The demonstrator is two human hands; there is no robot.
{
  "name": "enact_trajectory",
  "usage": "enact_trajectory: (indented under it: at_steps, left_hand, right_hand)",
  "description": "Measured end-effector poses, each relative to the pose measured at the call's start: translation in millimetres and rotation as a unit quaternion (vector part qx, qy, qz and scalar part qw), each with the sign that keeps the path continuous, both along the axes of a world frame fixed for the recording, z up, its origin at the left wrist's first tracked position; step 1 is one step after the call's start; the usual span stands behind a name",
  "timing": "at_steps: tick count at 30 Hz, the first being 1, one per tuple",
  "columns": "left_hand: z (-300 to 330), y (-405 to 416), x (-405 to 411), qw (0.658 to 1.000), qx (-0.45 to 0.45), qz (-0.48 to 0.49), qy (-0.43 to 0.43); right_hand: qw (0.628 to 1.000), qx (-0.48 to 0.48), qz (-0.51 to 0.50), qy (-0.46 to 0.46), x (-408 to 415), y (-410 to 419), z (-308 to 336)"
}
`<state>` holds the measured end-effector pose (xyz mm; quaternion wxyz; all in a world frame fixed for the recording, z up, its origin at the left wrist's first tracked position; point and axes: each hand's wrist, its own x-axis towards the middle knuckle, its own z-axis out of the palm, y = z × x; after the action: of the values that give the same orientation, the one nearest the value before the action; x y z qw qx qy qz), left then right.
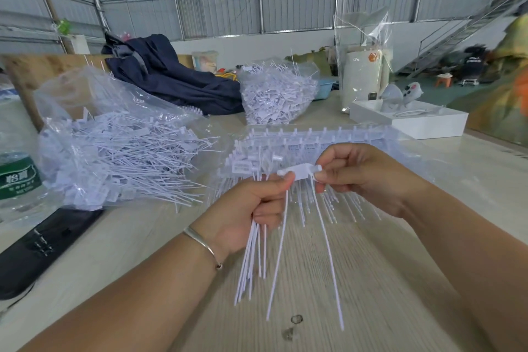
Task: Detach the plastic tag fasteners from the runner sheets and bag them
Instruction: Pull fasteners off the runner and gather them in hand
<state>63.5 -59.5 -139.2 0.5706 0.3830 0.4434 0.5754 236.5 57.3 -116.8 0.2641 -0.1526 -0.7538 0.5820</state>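
2 hands meet above the pale worktop, both pinching 1 white plastic tag fastener. The fastener has a flat rectangular head with a small peg at each end and a thin filament trailing down toward the worktop. The left hand pinches the head's left end between thumb and forefinger, while its lower fingers curl round a bundle of detached fasteners whose long tails fan downward. The right hand pinches the head's right end with its fingertips pressed together. Just behind the hands lies a stack of runner sheets, white comb-like strips with rows of heads and filaments still attached. To the left, a clear bag lies open on the worktop, holding many loose fasteners. A second filled bag stands further back, near a dark blue garment.
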Motion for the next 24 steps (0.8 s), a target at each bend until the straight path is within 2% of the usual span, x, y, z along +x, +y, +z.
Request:
enact_trajectory:
  at_steps: [4, 7, 11, 15, 19, 24]
  left_hand:
    - [-2, -2, 7, 0.995, -0.002, -0.098, -0.033]
    - [-1, -2, 11, 0.994, 0.006, -0.102, -0.026]
    - [4, -2, 12, 0.999, 0.005, -0.026, -0.029]
    - [4, 0, 7, 0.991, 0.032, 0.1, 0.082]
    - [-2, 1, 5, 0.979, 0.035, 0.124, 0.156]
    - [-5, 4, 2, 0.975, 0.019, 0.127, 0.18]
  right_hand:
    - [0.992, -0.05, 0.114, 0.022, -7, -5, -5]
    - [0.988, -0.077, 0.133, 0.027, -6, -4, -5]
    - [0.988, -0.096, 0.121, 0.025, -3, -1, -2]
    - [0.998, -0.052, 0.034, 0.028, -4, 0, -1]
    - [1.0, 0.007, -0.001, -0.01, -6, 0, -4]
    - [1.0, 0.007, -0.002, -0.025, -4, 1, -4]
